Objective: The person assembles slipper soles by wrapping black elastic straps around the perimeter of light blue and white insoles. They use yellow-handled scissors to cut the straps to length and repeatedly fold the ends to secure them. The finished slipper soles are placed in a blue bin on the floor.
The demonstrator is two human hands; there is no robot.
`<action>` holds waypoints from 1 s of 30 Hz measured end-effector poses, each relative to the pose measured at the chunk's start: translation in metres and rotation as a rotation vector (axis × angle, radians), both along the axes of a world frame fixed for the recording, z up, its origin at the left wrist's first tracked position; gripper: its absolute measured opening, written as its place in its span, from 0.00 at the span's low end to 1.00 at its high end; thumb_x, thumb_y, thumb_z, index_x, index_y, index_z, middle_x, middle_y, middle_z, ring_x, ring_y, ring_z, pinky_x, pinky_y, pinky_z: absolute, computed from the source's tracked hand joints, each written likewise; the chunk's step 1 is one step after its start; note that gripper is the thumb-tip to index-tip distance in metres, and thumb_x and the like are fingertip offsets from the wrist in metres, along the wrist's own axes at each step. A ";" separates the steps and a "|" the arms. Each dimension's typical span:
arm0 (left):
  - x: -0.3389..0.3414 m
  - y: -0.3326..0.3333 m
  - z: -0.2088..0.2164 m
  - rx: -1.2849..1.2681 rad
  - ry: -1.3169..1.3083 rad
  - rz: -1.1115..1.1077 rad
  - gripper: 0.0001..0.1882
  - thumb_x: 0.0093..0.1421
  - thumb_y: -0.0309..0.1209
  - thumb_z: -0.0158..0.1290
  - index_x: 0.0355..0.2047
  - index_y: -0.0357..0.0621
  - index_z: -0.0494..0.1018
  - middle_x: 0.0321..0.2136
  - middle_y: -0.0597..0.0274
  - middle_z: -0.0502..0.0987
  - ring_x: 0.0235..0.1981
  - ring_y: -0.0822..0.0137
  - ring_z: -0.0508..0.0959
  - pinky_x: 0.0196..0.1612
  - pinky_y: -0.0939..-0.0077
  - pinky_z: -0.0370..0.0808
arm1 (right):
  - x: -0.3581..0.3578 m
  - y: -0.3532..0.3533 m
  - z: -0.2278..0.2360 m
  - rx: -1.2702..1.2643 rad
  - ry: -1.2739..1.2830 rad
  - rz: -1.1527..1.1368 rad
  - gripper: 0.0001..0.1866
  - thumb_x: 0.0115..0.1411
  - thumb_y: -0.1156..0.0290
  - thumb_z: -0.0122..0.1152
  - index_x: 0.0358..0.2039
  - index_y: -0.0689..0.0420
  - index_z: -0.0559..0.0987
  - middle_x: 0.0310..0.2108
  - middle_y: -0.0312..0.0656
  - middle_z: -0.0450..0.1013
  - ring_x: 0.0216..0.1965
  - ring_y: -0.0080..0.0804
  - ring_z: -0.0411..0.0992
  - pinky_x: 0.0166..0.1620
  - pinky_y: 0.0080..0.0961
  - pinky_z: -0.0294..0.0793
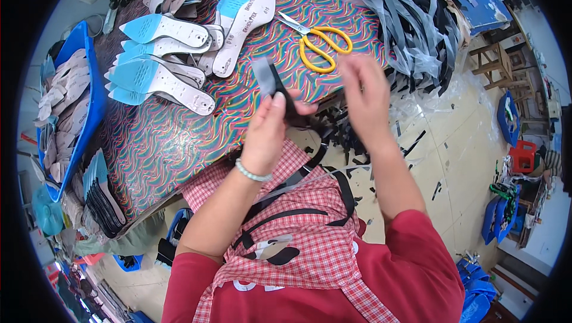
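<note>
My left hand (266, 135) is closed on a black strap (288, 101), pinching it between thumb and fingers above the table's near edge. A short grey band (263, 74) shows at the strap's upper end. To its right, my right hand (366, 97) is raised close to the yellow-handled scissors (322, 48), apart from the strap. Its fingers are bent and smeared by motion, so whether they hold anything is unclear. The scissors lie on the patterned table (173, 144), their blades pointing to the upper left. Black and clear strips trail across my red checked apron (304, 228).
Blue and white insoles (164, 85) lie in overlapping piles on the table. A blue bin (89, 85) of insole pieces stands at the left. Grey and black strips (411, 25) hang over the far right edge. Black scraps litter the floor (453, 162); a wooden stool (491, 61) stands beyond.
</note>
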State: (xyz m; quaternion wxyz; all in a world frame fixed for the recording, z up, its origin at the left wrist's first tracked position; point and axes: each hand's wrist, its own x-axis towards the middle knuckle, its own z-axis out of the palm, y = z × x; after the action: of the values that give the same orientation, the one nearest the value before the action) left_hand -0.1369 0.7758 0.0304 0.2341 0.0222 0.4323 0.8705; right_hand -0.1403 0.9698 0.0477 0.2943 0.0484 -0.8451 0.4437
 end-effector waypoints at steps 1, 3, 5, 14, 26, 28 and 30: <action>-0.004 -0.006 0.007 0.006 -0.002 -0.020 0.17 0.69 0.37 0.39 0.50 0.39 0.66 0.28 0.61 0.75 0.31 0.68 0.76 0.44 0.70 0.73 | -0.024 0.009 -0.001 0.046 -0.014 0.003 0.15 0.58 0.71 0.59 0.46 0.61 0.75 0.37 0.48 0.72 0.40 0.43 0.72 0.46 0.31 0.71; -0.008 -0.015 0.013 -0.049 -0.021 -0.138 0.15 0.69 0.37 0.40 0.48 0.40 0.65 0.27 0.63 0.74 0.26 0.70 0.74 0.38 0.73 0.74 | -0.067 0.027 -0.014 0.247 -0.080 0.046 0.19 0.57 0.69 0.60 0.49 0.60 0.74 0.40 0.50 0.71 0.43 0.46 0.71 0.48 0.34 0.70; -0.010 -0.017 0.022 -0.130 -0.033 -0.196 0.10 0.69 0.35 0.40 0.44 0.43 0.64 0.26 0.64 0.73 0.20 0.73 0.71 0.29 0.79 0.72 | -0.094 0.036 -0.036 0.548 -0.188 0.140 0.22 0.57 0.66 0.61 0.51 0.59 0.74 0.43 0.51 0.70 0.45 0.48 0.71 0.49 0.37 0.70; -0.011 -0.024 0.022 -0.276 -0.111 -0.175 0.08 0.67 0.34 0.44 0.39 0.44 0.67 0.28 0.65 0.75 0.22 0.74 0.73 0.29 0.82 0.71 | -0.041 0.053 -0.025 -0.246 -0.726 0.324 0.30 0.58 0.70 0.62 0.59 0.58 0.63 0.35 0.38 0.72 0.30 0.19 0.70 0.31 0.16 0.69; 0.000 0.025 0.012 -0.666 0.110 -0.622 0.12 0.66 0.38 0.47 0.34 0.42 0.71 0.19 0.73 0.71 0.16 0.83 0.66 0.20 0.88 0.63 | 0.155 0.034 -0.035 -0.214 -0.924 0.358 0.41 0.62 0.51 0.55 0.64 0.65 0.53 0.51 0.53 0.65 0.53 0.37 0.63 0.57 0.27 0.59; 0.009 0.033 0.011 -0.730 0.172 -0.655 0.12 0.66 0.38 0.48 0.32 0.42 0.72 0.18 0.73 0.71 0.14 0.83 0.65 0.18 0.88 0.63 | 0.151 0.036 -0.028 -0.319 -0.960 0.358 0.41 0.62 0.50 0.55 0.64 0.66 0.53 0.47 0.52 0.66 0.50 0.37 0.65 0.55 0.27 0.61; 0.014 0.039 0.009 -0.752 0.183 -0.679 0.12 0.65 0.38 0.48 0.32 0.41 0.72 0.18 0.73 0.71 0.14 0.83 0.65 0.18 0.88 0.63 | 0.155 0.038 -0.033 -0.300 -0.870 0.290 0.37 0.61 0.53 0.58 0.62 0.63 0.59 0.40 0.47 0.67 0.42 0.32 0.65 0.48 0.26 0.64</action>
State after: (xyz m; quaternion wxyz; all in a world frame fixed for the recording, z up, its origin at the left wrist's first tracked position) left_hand -0.1230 0.8145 0.0390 0.4567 0.1516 0.7025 0.5243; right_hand 0.0144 1.0077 0.0145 -0.1475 -0.0673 -0.8009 0.5764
